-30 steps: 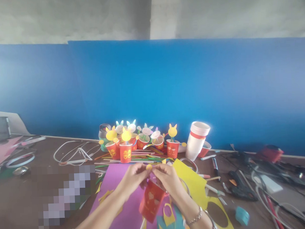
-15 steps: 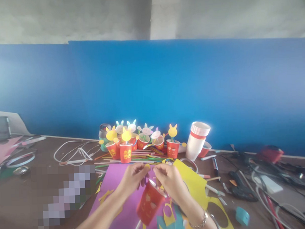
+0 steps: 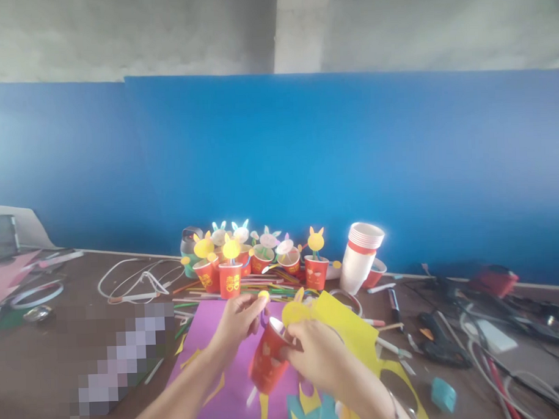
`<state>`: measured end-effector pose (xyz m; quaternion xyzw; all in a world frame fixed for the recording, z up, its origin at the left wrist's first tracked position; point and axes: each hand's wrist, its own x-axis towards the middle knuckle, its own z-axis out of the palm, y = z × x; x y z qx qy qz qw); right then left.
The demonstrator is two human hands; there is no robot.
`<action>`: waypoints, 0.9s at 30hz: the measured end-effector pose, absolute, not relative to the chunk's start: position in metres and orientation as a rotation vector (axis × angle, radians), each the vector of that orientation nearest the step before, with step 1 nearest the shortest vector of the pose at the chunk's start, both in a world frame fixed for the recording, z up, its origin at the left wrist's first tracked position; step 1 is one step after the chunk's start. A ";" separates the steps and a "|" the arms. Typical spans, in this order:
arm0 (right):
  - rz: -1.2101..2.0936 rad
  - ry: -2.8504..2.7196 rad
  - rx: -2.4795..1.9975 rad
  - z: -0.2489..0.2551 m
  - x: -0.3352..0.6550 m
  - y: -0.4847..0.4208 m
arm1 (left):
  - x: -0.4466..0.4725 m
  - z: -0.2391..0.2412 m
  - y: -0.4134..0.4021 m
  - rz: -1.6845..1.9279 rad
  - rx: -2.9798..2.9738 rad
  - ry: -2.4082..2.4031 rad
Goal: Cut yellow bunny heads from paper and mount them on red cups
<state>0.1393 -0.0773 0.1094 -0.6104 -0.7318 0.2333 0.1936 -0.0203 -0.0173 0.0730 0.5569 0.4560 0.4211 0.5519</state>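
A tilted red paper cup (image 3: 267, 361) hangs over the purple sheet, its opening turned up and to the right. My right hand (image 3: 314, 352) is closed on the cup's rim side, thumb against the outer wall. My left hand (image 3: 240, 318) pinches a small yellow paper disc (image 3: 263, 294) at its fingertips. Just below that disc a purple strip (image 3: 264, 318) runs down by the cup's rim. Behind my right hand shows a yellow paper head with pointed ears (image 3: 296, 311), its lower part hidden.
Finished-looking red cups with paper animal heads (image 3: 230, 278) line the back. A stack of white paper cups (image 3: 360, 258) leans beside them. Purple paper (image 3: 205, 316) and yellow paper (image 3: 352, 335) lie below. A glue gun (image 3: 442, 347) and cables (image 3: 490, 355) crowd the right.
My right hand has moved down from the small parts above the cup onto its rim. The yellow eared head now shows above it. My left hand has shifted slightly left.
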 end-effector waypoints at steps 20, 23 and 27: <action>0.448 -1.473 -1.436 0.105 0.164 -0.050 | -0.012 0.078 -0.028 0.817 1.179 0.616; 0.457 -1.216 -1.368 0.100 0.172 -0.040 | -0.012 0.080 -0.028 0.860 1.147 0.604; 0.914 -1.200 -1.378 0.098 0.171 -0.038 | -0.011 0.077 -0.028 0.933 1.118 0.611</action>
